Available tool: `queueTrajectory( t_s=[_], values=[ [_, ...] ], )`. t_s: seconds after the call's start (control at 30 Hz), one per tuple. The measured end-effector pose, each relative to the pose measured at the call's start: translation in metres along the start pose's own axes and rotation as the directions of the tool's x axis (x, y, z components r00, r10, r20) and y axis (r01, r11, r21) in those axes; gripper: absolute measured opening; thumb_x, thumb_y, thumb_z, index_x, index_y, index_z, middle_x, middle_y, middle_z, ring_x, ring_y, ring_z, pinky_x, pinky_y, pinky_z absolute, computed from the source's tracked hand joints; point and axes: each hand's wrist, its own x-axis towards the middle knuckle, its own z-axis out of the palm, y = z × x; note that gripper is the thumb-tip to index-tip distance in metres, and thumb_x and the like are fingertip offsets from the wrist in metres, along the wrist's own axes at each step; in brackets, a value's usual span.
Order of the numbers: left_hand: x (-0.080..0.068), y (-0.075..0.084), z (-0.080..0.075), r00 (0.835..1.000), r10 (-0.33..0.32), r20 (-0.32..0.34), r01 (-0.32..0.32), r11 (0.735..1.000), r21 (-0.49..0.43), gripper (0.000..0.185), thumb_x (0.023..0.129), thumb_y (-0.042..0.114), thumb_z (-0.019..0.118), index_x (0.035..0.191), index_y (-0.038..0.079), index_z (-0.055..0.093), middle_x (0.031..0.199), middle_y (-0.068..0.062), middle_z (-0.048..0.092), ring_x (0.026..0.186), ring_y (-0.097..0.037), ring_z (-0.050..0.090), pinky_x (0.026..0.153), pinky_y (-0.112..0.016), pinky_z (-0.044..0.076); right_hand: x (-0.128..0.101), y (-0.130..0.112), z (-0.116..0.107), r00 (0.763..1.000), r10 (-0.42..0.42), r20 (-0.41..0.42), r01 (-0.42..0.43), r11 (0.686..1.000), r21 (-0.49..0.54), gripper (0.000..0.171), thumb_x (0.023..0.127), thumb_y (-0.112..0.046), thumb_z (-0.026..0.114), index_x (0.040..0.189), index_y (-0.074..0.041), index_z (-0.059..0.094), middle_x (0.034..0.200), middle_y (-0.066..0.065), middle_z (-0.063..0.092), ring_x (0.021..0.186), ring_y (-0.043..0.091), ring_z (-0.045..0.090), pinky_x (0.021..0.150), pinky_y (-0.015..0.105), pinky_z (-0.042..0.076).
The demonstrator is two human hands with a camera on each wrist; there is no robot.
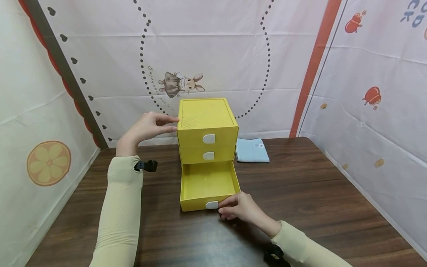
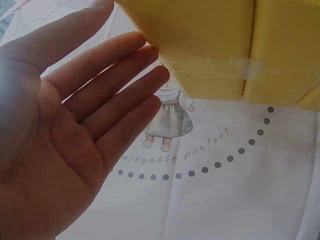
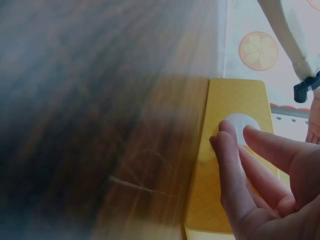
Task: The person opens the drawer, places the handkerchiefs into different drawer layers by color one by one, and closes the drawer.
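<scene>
A yellow drawer unit [image 1: 207, 115] stands on the table, with white tabs on its drawer fronts. Its bottom drawer [image 1: 208, 181] is pulled out and looks empty inside. My left hand [image 1: 148, 128] touches the upper left side of the unit with its fingertips; in the left wrist view its fingers are straight, the palm bare. At the right end of the bottom drawer's front is my right hand [image 1: 241, 207], fingertips beside the white tab [image 1: 211, 204]. In the right wrist view, a gap shows between thumb and forefinger, with the tab behind them.
A folded light-blue cloth [image 1: 252, 150] lies right of the drawer unit. The dark wooden table [image 1: 293, 185] extends on both sides and in front. Printed white curtains [image 1: 213, 55] hang behind and along both sides. Clear tape [image 2: 220, 65] runs across the unit's side.
</scene>
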Motion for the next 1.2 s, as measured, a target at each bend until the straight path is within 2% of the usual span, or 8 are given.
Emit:
queueTrajectory(
  t_s=[0.83, 1.2],
  values=[
    [0.000, 0.000, 0.000, 1.000, 0.001, -0.007, 0.000, 1.000, 0.015, 0.045, 0.082, 0.049, 0.069, 0.121, 0.026, 0.066, 0.121, 0.000, 0.066, 0.105, -0.016, 0.063, 0.089, -0.041, 0.050, -0.002, 0.004, -0.006, 0.998, 0.014, 0.054, -0.014, 1.000, 0.002, 0.027, 0.084, -0.015, 0.072, 0.106, 0.001, 0.071, 0.088, 0.015, 0.073, 0.078, 0.025, 0.071, 0.066, 0.035, 0.058],
    [-0.001, 0.001, 0.000, 1.000, 0.011, -0.004, -0.011, 1.000, 0.005, 0.045, 0.083, 0.047, 0.068, 0.122, 0.023, 0.066, 0.123, -0.004, 0.065, 0.107, -0.019, 0.062, 0.090, -0.043, 0.049, -0.010, 0.004, -0.023, 0.998, 0.028, 0.051, -0.025, 0.998, -0.063, 0.023, 0.083, -0.019, 0.074, 0.097, 0.000, 0.074, 0.086, 0.011, 0.073, 0.077, 0.022, 0.071, 0.067, 0.035, 0.058]
  ],
)
